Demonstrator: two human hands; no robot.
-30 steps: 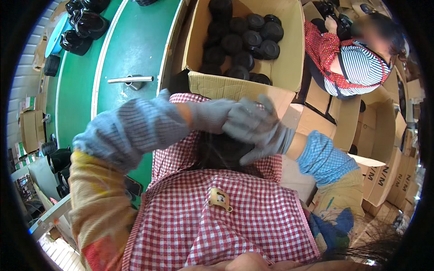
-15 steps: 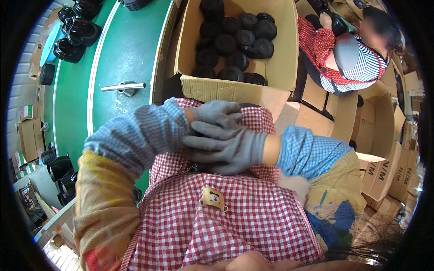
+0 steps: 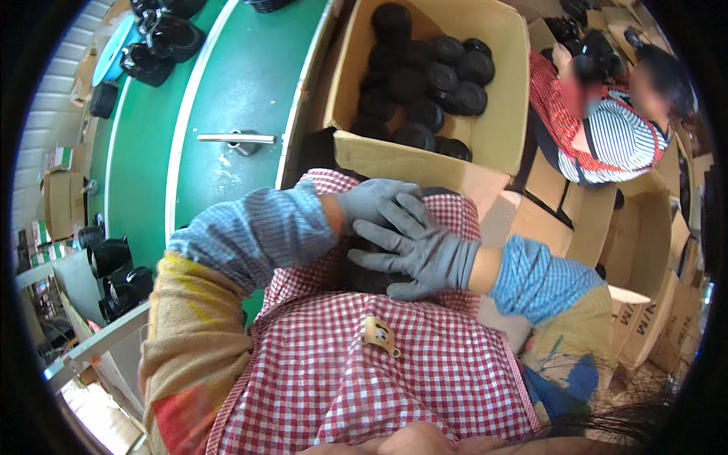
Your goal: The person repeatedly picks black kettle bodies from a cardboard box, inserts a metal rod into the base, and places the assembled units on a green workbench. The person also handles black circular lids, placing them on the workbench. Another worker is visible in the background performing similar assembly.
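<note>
Gloved hands crossed over a dark thing in the lap

A dark thing (image 3: 364,279) sits at the centre of the frame, low in the worker's lap against the checked apron (image 3: 379,371). The gloves cover so much of it that I can't make out its shape, or even be sure it isn't just dark clothing.

Half a second ago the right hand (image 3: 421,254) lay flatter, its fingers pointing to the left of the frame; now they fan toward the upper left, overlapping the left hand (image 3: 375,205). The two have stayed together, so I'd judge the handling there unfinished.

The right hand's fingers are splayed, not clenched; whether its palm presses on anything is hidden. The left hand reaches in from above, wrist bent, its fingertips under the other glove, so I can't tell if it grips. Both elbows are out wide, the forearms curving inward.

Just beyond, at upper centre, stands a carton (image 3: 425,163) with black discs (image 3: 470,98) piled inside. Left of it runs a green bench (image 3: 235,83) with a metal bar (image 3: 236,139). A co-worker (image 3: 614,144) sits at upper right.
</note>
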